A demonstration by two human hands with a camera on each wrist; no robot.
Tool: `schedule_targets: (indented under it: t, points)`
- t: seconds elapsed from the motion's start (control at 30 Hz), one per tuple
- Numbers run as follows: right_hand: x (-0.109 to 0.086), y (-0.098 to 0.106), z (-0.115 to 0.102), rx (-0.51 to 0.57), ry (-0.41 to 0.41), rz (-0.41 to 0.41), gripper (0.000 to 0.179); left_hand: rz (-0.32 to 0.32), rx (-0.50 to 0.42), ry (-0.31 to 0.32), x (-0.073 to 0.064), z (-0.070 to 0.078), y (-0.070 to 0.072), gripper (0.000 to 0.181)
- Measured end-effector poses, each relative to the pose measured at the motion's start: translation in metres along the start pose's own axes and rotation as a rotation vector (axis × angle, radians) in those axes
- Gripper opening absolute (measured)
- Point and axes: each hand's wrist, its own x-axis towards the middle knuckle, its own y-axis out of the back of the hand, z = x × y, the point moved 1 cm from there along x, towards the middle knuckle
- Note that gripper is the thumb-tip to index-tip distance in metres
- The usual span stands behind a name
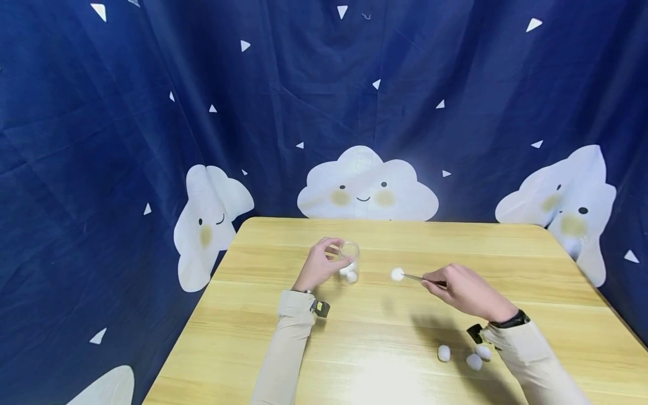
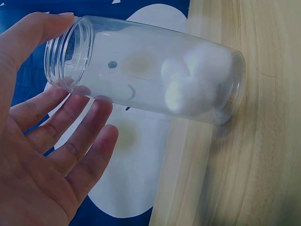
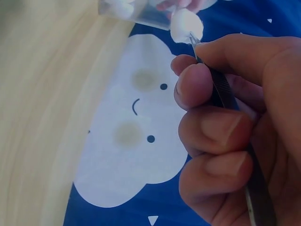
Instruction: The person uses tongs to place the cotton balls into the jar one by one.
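A clear jar (image 2: 141, 66) stands upright on the table, several white cotton balls (image 2: 202, 77) gathered at its bottom. My left hand (image 1: 322, 264) grips the jar near its open, threaded rim, thumb on one side and fingertips on the other. In my right hand (image 1: 467, 291) is a pair of dark tweezers (image 3: 223, 89), pinched between thumb and fingers. Their tips hold one white cotton ball (image 1: 397, 274) in the air, to the right of the jar and apart from it. The right wrist view shows this same held cotton ball (image 3: 186, 26) close up.
Three loose cotton balls (image 1: 474, 361) lie on the wooden table (image 1: 243, 349) under and beside my right forearm. A dark blue curtain (image 1: 324, 101) with white clouds and triangles hangs behind the table and at its sides.
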Motion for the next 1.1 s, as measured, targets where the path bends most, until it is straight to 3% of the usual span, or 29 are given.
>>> schedule_targets:
  t: [0.17,0.53,1.1]
  points:
    - [0.007,0.003,0.002,-0.005,-0.016,0.01,0.03,-0.001,0.0,0.001,0.0,0.0,0.0,0.051]
    - [0.024,0.012,0.002,-0.014,-0.031,0.02,0.014,-0.002,-0.001,-0.002,0.0,-0.001,0.0,0.052]
    - [0.054,0.021,-0.002,-0.013,-0.036,0.006,0.021,-0.004,0.02,-0.008,0.001,-0.003,0.0,0.052]
